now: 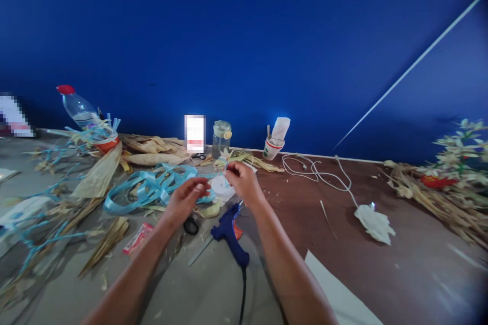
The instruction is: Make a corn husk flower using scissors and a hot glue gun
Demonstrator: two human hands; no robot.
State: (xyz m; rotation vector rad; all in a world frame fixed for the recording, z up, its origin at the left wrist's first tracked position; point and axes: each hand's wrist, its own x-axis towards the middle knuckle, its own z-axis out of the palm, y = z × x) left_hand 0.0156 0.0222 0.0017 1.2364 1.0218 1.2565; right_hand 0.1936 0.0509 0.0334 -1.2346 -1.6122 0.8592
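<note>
My right hand is closed in a pinch around the stem of a small pale husk flower, held upright in the middle. To its left, my left hand has thumb and fingers together on light blue ribbon, whose loose loops spread leftward over the table. Between and behind the hands lies a white ribbon spool, partly covered by my right fingers. Just below the hands rests a dark blue glue gun with a glue stick poking from its back. The black handles of scissors show beside my left wrist.
Dried husks, a glass jar and a paper cup line the blue wall. A tilted bottle stands left. White cable and crumpled tissue lie right. A flower bundle is far right.
</note>
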